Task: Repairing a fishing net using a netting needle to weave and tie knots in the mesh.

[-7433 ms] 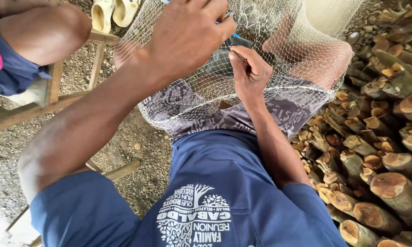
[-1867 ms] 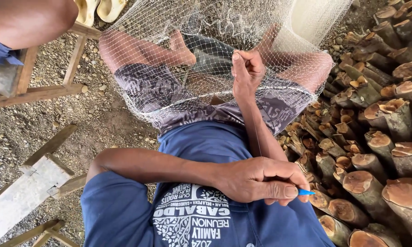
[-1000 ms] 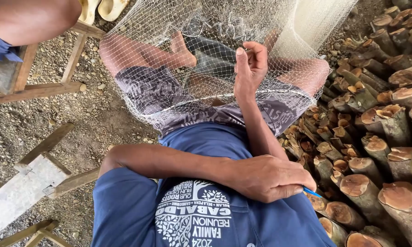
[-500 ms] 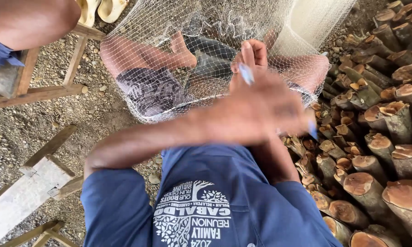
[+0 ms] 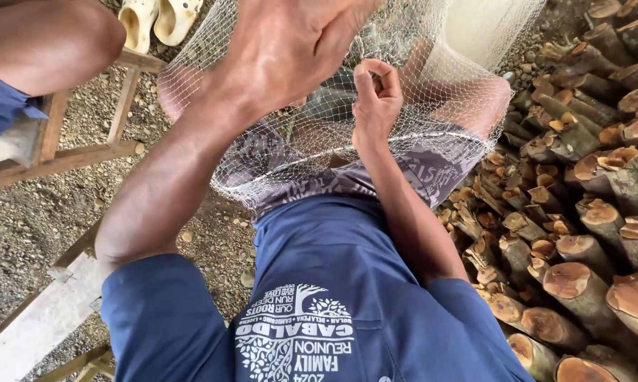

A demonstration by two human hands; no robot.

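Overhead, a pale net is seen draped over the person's lap and knees, its mesh spreading from the top of the view down to the patterned shorts. The right hand is raised at the middle of the net, its fingers curled narrow and pinched on a few strands of mesh. The left hand is held higher and closer to the camera, just left of the right hand, its back turned to the view; whether its fingers are closed on anything cannot be told, since the palm side is hidden. A blue shirt with a white printed design fills the lower middle. Cut logs are stacked to the right, their round ends facing up, just beside the person's leg. Gravel ground is seen to the left, with a wooden frame on it. Another person's bare knee shows at the top left, and pale sandals lie beyond it.
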